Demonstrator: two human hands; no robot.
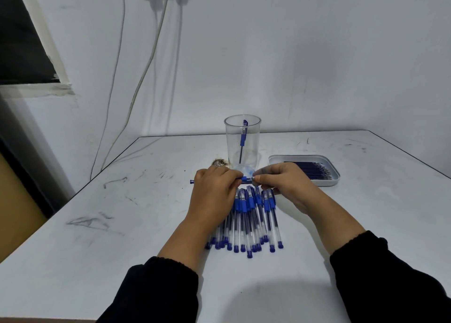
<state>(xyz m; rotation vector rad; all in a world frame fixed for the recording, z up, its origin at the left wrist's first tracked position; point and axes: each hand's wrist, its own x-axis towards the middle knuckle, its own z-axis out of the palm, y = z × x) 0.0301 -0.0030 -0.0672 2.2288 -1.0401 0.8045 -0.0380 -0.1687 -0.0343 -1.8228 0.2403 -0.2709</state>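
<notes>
Sleeves: two dark sleeves (161,288) enter from the near edge, with bare tabletop (109,237) between and beside them.
Pile of pens: the pile of pens (251,222) lies just beyond the wrists. The clear barrels run roughly near to far, blue end plugs toward the person, blue caps away, several overlapping.
Left hand: the left hand (214,191) hovers over the pile's left part, fingers curled round the barrel of the held pen (245,179).
Right hand: the right hand (285,183) pinches the same pen's other end between thumb and fingertips.
Held pen: it is level, crosswise above the cap ends of the pile. Its blue end plug sticks out left of the left hand. What the fingertips do at the tip end is hidden.
Tray: the pale tray (327,183) sits just right of the right hand, holding a row of dark refills (314,170).
Cup: the clear cup (231,147) stands upright just behind the hands, with one finished pen (243,137) leaning inside.
Progress: judged early. One pen is in the cup, one is in hand, and the whole pile and most refills remain.
Edges: the pile and cup sit mid-tabletop, well clear of every edge. The tray is nearer the right edge but not at it.
Open room: there is wide scuffed surface to the left and in the right foreground. The way from hands to cup is short and unblocked.
Beyond: a white wall with hanging cables (146,66).
</notes>
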